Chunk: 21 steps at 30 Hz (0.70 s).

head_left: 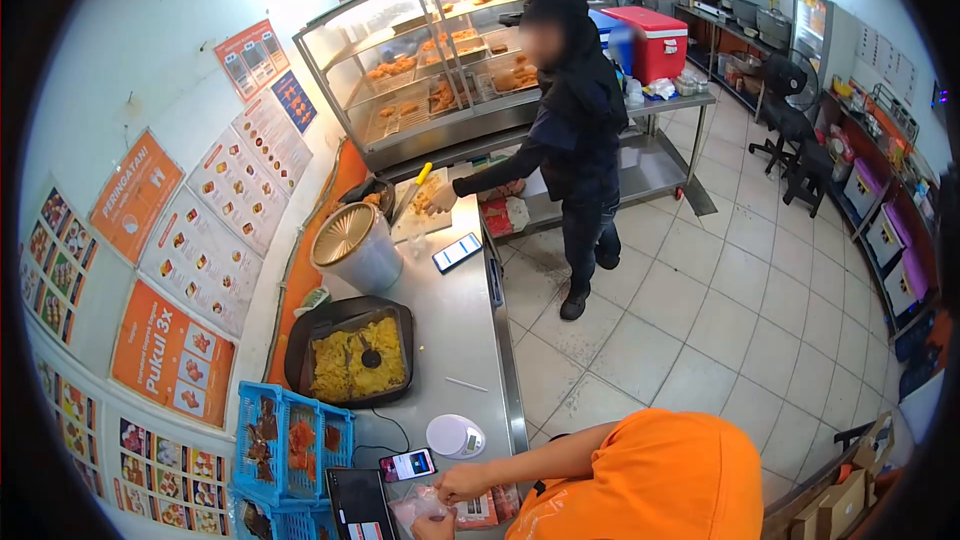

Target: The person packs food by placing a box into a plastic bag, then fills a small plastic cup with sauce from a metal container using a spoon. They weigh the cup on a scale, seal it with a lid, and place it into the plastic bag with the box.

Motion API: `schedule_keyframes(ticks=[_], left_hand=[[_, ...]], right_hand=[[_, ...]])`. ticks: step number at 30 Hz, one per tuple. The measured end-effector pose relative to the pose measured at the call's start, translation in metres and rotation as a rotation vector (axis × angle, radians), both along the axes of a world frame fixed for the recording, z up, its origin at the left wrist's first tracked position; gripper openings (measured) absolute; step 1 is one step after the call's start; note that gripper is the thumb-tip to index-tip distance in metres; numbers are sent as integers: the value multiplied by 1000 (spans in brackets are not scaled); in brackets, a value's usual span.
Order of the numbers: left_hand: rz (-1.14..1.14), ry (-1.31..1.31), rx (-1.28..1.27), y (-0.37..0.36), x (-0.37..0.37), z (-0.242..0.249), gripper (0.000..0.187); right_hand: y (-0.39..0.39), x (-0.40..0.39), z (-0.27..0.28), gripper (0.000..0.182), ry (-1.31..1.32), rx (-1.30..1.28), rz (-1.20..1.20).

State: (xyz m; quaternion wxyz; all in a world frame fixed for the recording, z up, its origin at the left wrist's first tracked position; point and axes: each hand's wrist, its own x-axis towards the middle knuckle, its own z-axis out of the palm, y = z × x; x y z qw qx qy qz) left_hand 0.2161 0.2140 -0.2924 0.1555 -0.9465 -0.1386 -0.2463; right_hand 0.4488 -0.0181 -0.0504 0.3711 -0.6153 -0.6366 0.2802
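Plastic bag (407,508), thin, crinkled, see-through: right hand's (461,482) grip pinched on edge; left hand (434,528) touching, cannot tell grip.

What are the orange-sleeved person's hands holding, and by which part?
A translucent plastic bag, by its edge nearest the body, in the right hand; left hand: hold unclear.

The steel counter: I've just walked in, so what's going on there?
The wearer's right hand, below an orange sleeve, grips a clear plastic bag; the left hand, partly out of frame, is by it. A lit rectangular phone and a round pale-lilac scale lie close by. Farther along, a co-worker in black has one hand at food pieces on a white rectangular board, beside a yellow-handled knife. A black square pan of yellow food sits between the two.
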Motion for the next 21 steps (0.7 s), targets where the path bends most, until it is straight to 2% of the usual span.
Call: schedule_keyframes(ticks=[1, 2, 3, 5, 6, 7, 8, 9, 10, 11, 12, 13, 14, 15, 18, 20, 21], left_hand=[[167, 249, -473, -43, 27, 128, 54], [340, 501, -943, -85, 47, 229, 55], [338, 506, -940, -85, 47, 228, 55], [296, 315, -1002, -82, 47, 221, 51], [289, 318, -1000, -64, 37, 191, 51], [199, 326, -1089, -32, 17, 139, 48], [106, 333, -1178, -15, 9, 112, 45], [97, 334, -1176, -20, 15, 117, 45], [261, 369, -1351, -28, 16, 130, 45], [434, 397, -1516, -41, 20, 158, 45], [440, 392, -1499, -60, 24, 195, 45], [370, 282, -1697, -86, 30, 236, 49], [282, 166, -1893, -97, 37, 254, 53], [398, 328, -1803, -82, 32, 241, 58], [435, 332, -1759, -67, 20, 208, 59], [475, 321, -1715, -61, 13, 189, 60], [496, 311, -1688, -58, 9, 180, 61]], right_hand=[[0, 0, 0, 10, -28, 10, 36], [0, -2, -1, 10, -21, 13, 32], [0, -2, -2, 10, -6, 34, 14], [-1, -3, -2, 10, 11, 57, -10], [-3, -3, 1, 9, -23, 68, -16], [-5, -3, 3, 12, -56, 79, -23], [-8, -7, 2, 12, -58, 79, -32], [-10, -13, -2, 17, -54, 190, -104], [-12, -20, -3, 23, -46, 306, -172], [-17, -22, 1, 30, -36, 237, -89], [-22, -29, 1, 30, -33, 255, -87], [-28, -37, 0, 25, 29, 346, -37], [-30, -38, 0, 20, 84, 432, 11], [-26, -40, 0, 20, 84, 439, 8], [-25, -48, 0, 17, 71, 387, 41], [-20, -52, 0, 17, 262, 342, -80], [-18, -54, -3, 17, 259, 346, -75]])
